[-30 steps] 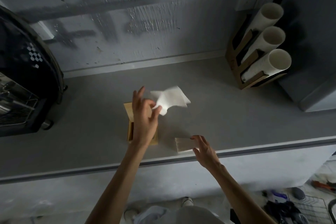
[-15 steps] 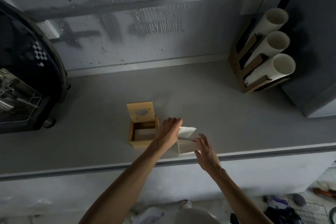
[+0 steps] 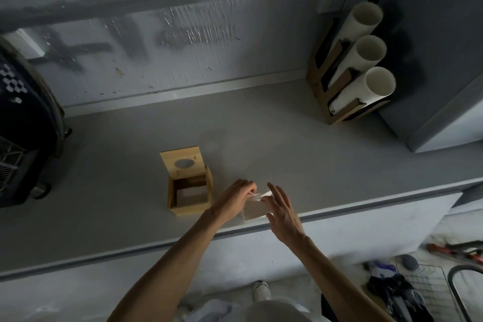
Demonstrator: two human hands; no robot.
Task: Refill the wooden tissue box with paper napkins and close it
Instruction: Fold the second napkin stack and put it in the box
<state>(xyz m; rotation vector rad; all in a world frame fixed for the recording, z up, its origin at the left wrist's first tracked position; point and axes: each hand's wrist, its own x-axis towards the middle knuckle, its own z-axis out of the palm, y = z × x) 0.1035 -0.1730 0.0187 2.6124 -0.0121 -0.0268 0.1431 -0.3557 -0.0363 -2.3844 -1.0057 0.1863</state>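
The wooden tissue box (image 3: 190, 208) stands open on the grey counter, its lid (image 3: 183, 163) with an oval hole tilted back. A white napkin lies at the box's bottom. Right of the box, near the counter's front edge, sits a stack of paper napkins (image 3: 254, 209). My left hand (image 3: 234, 198) pinches the stack's top edge from the left. My right hand (image 3: 281, 208) rests on the stack's right side, fingers spread over it. Most of the stack is hidden by both hands.
A dark coffee machine (image 3: 23, 123) fills the left side. A wooden holder with three white cup stacks (image 3: 358, 65) leans at the back right by a grey cabinet (image 3: 444, 60). The counter's front edge (image 3: 156, 243) runs just below the hands.
My left hand dropped a loose napkin it held above the box and moved right and down to the stack. Both hands now close on the stack.
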